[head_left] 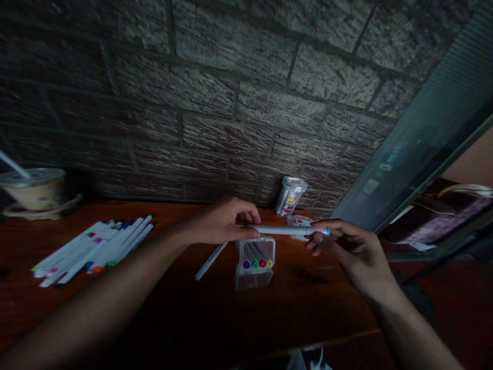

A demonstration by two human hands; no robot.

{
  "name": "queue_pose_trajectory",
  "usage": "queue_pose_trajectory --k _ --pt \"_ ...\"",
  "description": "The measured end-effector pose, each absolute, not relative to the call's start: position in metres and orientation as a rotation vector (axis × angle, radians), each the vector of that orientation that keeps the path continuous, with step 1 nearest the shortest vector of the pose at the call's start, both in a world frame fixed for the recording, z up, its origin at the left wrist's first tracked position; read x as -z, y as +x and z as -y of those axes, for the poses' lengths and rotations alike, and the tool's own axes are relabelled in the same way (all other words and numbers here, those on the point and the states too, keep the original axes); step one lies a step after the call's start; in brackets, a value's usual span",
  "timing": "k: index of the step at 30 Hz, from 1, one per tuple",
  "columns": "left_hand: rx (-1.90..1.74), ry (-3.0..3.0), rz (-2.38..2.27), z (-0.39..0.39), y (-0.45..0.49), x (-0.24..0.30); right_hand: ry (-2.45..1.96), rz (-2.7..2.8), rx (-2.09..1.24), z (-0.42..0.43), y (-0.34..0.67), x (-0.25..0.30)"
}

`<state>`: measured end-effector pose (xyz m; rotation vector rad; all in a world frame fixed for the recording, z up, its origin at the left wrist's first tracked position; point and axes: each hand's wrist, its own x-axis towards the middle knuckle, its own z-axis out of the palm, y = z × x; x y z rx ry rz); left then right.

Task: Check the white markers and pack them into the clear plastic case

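Note:
A white marker [283, 230] with a light blue end lies level between my two hands. My left hand [227, 221] pinches its left end, and my right hand [346, 246] grips it near the blue end. Just below it is a clear plastic case [254, 280] holding a row of markers whose purple, green, red and yellow ends [258, 263] face me. One loose white marker [211, 261] lies on the table left of the case, its far end hidden near my left hand. Behind my right hand sits a clear plastic piece [300, 222], partly covered.
On the left of the wooden table [185, 318] lies a pile of white markers [96, 249] with coloured ends. A lidded cup [33, 187] with a straw stands at the far left. Against the brick wall [231, 118] stands a clear labelled container [291, 197].

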<state>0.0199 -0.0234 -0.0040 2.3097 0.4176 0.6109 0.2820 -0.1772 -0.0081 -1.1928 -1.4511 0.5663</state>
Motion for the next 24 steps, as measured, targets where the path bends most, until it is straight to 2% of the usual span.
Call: queue_pose_trajectory --k 5,12,24 --pt "-0.662 2.337 -0.385 0.022 0.02 0.005 -1.313 1.631 -0.13 0.193 0.278 0.014" --pt "-0.786 2.25 -0.388 0.021 0.024 0.01 -1.359 1.675 0.088 0.203 0.273 0.019" --pt "-0.806 2.378 -0.394 0.019 0.025 0.01 -1.049 2.06 0.572 0.229 0.259 0.01"
